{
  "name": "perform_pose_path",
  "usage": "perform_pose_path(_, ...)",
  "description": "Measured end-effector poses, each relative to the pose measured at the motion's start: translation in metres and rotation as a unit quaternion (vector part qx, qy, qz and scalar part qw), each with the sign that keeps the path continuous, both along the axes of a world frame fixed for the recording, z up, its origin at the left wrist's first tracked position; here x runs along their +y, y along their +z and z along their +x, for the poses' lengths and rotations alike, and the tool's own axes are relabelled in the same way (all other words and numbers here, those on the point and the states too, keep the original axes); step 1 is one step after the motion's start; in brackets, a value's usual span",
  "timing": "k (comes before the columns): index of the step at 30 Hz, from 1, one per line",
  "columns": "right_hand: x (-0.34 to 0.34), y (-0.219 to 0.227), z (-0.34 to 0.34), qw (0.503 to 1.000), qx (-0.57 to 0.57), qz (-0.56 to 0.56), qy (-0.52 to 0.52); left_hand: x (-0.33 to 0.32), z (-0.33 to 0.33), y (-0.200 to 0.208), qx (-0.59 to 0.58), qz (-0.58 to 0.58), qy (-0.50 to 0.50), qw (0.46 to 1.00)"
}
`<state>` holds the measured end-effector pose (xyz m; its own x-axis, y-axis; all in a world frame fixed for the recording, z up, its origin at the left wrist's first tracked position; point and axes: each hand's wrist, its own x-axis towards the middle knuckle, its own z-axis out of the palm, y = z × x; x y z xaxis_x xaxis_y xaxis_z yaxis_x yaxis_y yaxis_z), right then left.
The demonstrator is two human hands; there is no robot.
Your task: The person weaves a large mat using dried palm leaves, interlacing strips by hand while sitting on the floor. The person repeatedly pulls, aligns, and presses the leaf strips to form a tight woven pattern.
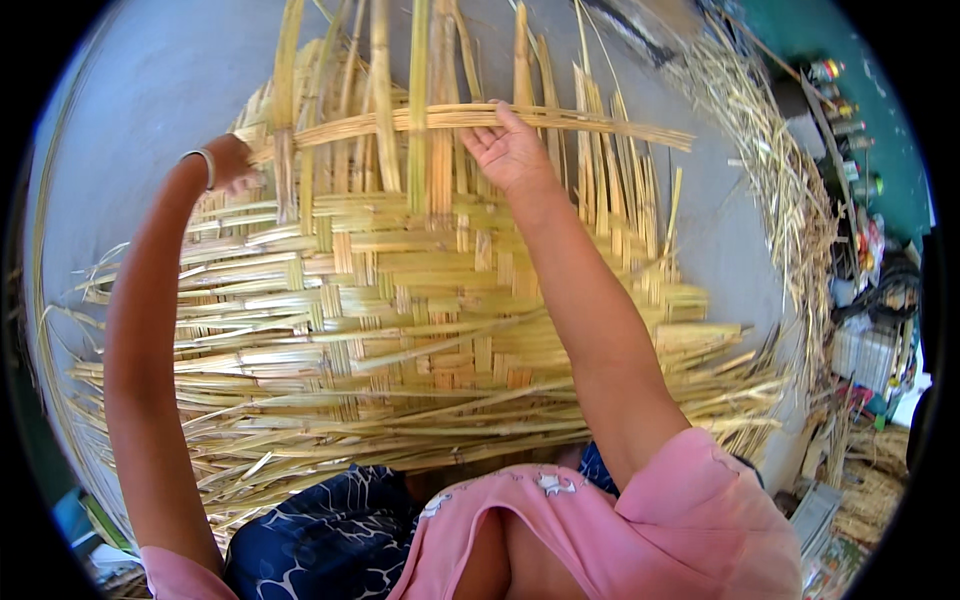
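Note:
A long flat cane strip point(600, 122), split lengthwise into fine slats, lies crosswise over the far part of a woven cane mat point(400, 270). My right hand point(512, 150) holds it right of the middle, with the palm partly turned up and fingers around the strip. At its left end my left hand point(235, 163), with a pale bangle at the wrist, closes on the strip; its fingers are slightly blurred. Several upright strips point(383, 90) stretch away from the weave. Some pass over the crosswise strip and others run beneath it.
Loose cane ends fan out along both sides of the mat on the grey floor point(150, 120). A heap of straw-like scraps point(770, 160) runs down the right side. Beyond it stand bottles point(826, 70) and mixed clutter. My knees, in dark blue patterned cloth point(320, 540), are at the near edge.

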<state>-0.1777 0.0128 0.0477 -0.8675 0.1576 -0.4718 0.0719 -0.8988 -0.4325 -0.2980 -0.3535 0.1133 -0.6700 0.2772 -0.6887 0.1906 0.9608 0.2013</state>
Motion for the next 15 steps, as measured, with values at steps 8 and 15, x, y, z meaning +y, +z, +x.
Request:
perform_pose_path(8,-0.037,-0.022,0.057,0.995,-0.064,-0.071,-0.039,0.002,-0.020,0.000,-0.013,-0.226,-0.102,0.969)
perform_pose_path(15,-0.020,-0.018,0.058,0.989,-0.095,-0.094,-0.060,-0.022,-0.037,-0.056,0.065,-0.233,-0.257,0.936)
